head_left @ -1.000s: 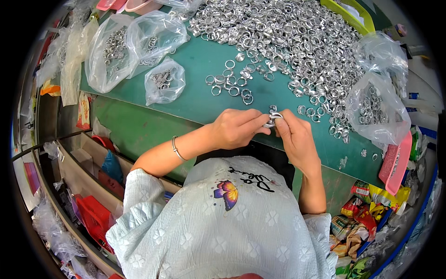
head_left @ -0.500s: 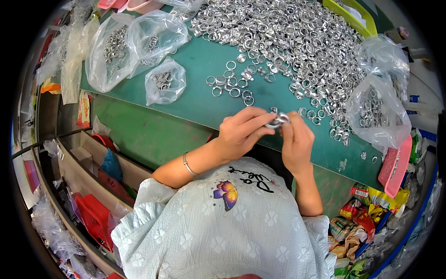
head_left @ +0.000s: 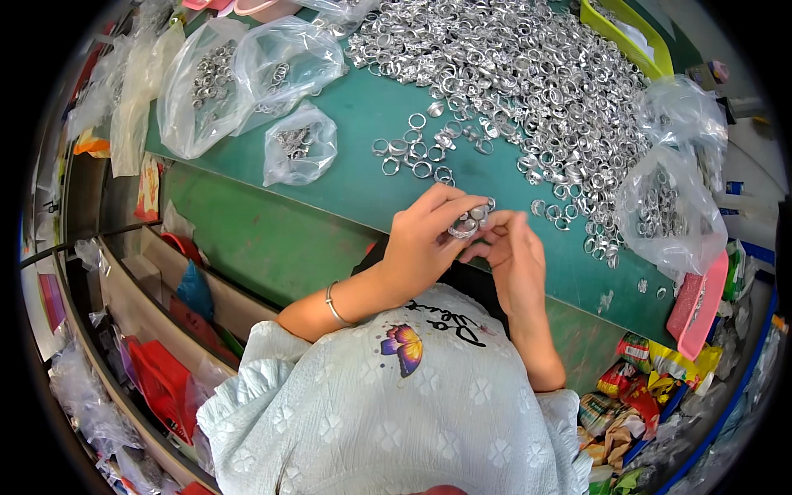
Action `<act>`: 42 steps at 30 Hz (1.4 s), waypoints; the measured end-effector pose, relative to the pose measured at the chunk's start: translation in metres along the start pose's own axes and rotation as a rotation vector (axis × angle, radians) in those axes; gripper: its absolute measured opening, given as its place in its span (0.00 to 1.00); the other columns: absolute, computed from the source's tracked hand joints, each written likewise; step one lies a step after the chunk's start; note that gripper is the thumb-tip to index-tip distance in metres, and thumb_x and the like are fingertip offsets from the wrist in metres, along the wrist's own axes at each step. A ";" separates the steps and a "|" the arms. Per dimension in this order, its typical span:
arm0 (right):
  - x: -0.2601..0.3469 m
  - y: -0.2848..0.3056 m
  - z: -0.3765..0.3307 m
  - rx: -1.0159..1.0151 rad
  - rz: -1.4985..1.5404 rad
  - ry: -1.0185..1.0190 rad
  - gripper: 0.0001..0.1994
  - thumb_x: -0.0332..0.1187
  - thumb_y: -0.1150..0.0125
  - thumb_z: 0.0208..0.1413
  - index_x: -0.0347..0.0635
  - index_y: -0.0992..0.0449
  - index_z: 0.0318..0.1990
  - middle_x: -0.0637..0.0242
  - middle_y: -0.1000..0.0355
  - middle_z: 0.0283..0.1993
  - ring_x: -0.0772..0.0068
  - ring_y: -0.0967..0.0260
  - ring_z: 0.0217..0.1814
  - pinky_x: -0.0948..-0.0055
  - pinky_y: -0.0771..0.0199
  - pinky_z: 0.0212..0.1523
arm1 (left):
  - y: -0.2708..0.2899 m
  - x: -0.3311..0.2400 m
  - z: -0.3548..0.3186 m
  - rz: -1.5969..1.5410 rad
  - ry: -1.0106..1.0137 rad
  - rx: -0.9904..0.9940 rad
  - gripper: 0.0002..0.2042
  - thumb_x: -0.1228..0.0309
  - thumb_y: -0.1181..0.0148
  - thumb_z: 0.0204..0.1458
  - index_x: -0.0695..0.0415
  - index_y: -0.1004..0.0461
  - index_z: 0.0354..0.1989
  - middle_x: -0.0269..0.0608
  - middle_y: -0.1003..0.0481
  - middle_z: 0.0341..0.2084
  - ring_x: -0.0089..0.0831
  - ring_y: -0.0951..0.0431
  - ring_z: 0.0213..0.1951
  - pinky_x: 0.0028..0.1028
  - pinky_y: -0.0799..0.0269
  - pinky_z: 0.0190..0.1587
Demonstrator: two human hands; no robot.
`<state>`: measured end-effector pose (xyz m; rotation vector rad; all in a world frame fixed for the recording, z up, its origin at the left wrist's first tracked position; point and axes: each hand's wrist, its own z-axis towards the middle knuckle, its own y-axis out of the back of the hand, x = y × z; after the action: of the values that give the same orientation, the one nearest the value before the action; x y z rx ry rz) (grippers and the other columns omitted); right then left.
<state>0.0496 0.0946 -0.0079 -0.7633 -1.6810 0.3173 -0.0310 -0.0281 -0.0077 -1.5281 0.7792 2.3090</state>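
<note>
Several silver-coloured metal rings (head_left: 469, 223) are bunched in the fingers of my left hand (head_left: 425, 239), just in front of the table's near edge. Beside them, my right hand (head_left: 520, 264) has its fingers apart and partly bent, its fingertips close to the rings; I see nothing held in it. Beyond my hands, a small loose group of rings (head_left: 422, 153) lies on the green tabletop (head_left: 363, 115). A large heap of similar rings (head_left: 528, 70) spreads over the far and right part of the table.
Clear plastic bags with rings stand at the left (head_left: 198, 107) and right (head_left: 668, 206). A smaller bag (head_left: 301, 148) sits near the table edge. A yellow-green basket (head_left: 631, 37) is at the far right, a pink tray (head_left: 700, 305) at the right corner. Drawers (head_left: 157, 289) stand at left.
My right hand has come off the rings, and its fingers have spread. The left hand keeps the rings, now turned so that more of them show. The view has shifted slightly.
</note>
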 end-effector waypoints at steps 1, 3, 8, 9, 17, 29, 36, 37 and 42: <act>0.002 -0.003 -0.003 0.004 -0.035 0.010 0.07 0.29 0.54 0.60 0.33 0.33 0.38 0.63 0.31 0.37 0.76 0.32 0.36 0.77 0.30 0.34 | 0.002 -0.001 -0.002 0.068 -0.015 0.004 0.17 0.80 0.39 0.40 0.59 0.27 0.42 0.39 0.30 0.30 0.27 0.25 0.27 0.23 0.29 0.25; 0.005 -0.010 -0.008 0.011 -0.151 0.030 0.07 0.28 0.52 0.59 0.34 0.35 0.40 0.64 0.31 0.37 0.77 0.32 0.38 0.77 0.30 0.35 | 0.004 -0.001 -0.004 0.155 -0.047 0.019 0.19 0.81 0.39 0.39 0.60 0.29 0.43 0.40 0.30 0.30 0.31 0.24 0.27 0.26 0.28 0.25; -0.002 -0.019 -0.004 -0.081 -0.194 0.061 0.09 0.23 0.45 0.53 0.33 0.36 0.40 0.66 0.32 0.37 0.82 0.35 0.36 0.84 0.33 0.35 | 0.002 -0.004 0.000 0.225 -0.057 0.119 0.20 0.84 0.43 0.40 0.60 0.31 0.46 0.41 0.32 0.29 0.34 0.26 0.25 0.29 0.29 0.26; -0.002 -0.018 -0.005 -0.077 -0.213 0.049 0.08 0.23 0.45 0.53 0.33 0.35 0.40 0.66 0.32 0.37 0.82 0.35 0.36 0.84 0.33 0.35 | 0.004 -0.005 0.002 0.137 0.013 0.153 0.21 0.85 0.44 0.39 0.59 0.30 0.46 0.40 0.32 0.29 0.32 0.28 0.25 0.26 0.31 0.27; -0.004 0.001 -0.002 -0.032 -0.222 -0.017 0.07 0.25 0.46 0.55 0.33 0.33 0.40 0.67 0.31 0.37 0.82 0.34 0.36 0.82 0.33 0.33 | 0.025 -0.014 0.006 -0.225 0.340 0.423 0.27 0.88 0.55 0.42 0.57 0.36 0.55 0.40 0.36 0.35 0.26 0.34 0.30 0.21 0.36 0.34; 0.006 0.000 -0.002 -0.074 -0.257 0.069 0.11 0.23 0.44 0.53 0.31 0.33 0.44 0.65 0.30 0.38 0.79 0.32 0.37 0.81 0.30 0.31 | 0.027 -0.007 0.011 -0.588 0.537 0.381 0.16 0.79 0.50 0.52 0.65 0.34 0.51 0.38 0.32 0.37 0.17 0.33 0.27 0.19 0.35 0.29; 0.006 -0.008 -0.007 -0.078 -0.135 0.068 0.09 0.19 0.47 0.53 0.29 0.31 0.43 0.64 0.31 0.38 0.80 0.32 0.38 0.82 0.31 0.32 | 0.024 0.010 0.006 -0.889 0.733 0.177 0.09 0.75 0.45 0.52 0.65 0.27 0.41 0.33 0.26 0.25 0.10 0.42 0.17 0.14 0.51 0.18; 0.004 -0.010 -0.008 -0.096 -0.198 0.102 0.10 0.19 0.47 0.53 0.29 0.32 0.43 0.64 0.31 0.38 0.81 0.33 0.38 0.82 0.31 0.32 | 0.022 0.008 0.005 -0.898 0.739 0.132 0.10 0.75 0.45 0.52 0.65 0.27 0.41 0.33 0.27 0.25 0.10 0.42 0.17 0.14 0.51 0.18; -0.005 -0.009 -0.008 -0.196 -0.409 0.211 0.11 0.18 0.51 0.53 0.31 0.33 0.45 0.66 0.32 0.35 0.82 0.34 0.33 0.84 0.34 0.28 | 0.013 -0.001 0.002 -1.138 0.820 0.109 0.11 0.75 0.45 0.52 0.65 0.28 0.43 0.32 0.28 0.26 0.11 0.40 0.20 0.14 0.51 0.18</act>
<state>0.0550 0.0830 -0.0043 -0.5543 -1.6349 -0.2100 -0.0388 -0.0375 -0.0025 -2.0733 0.0467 0.8076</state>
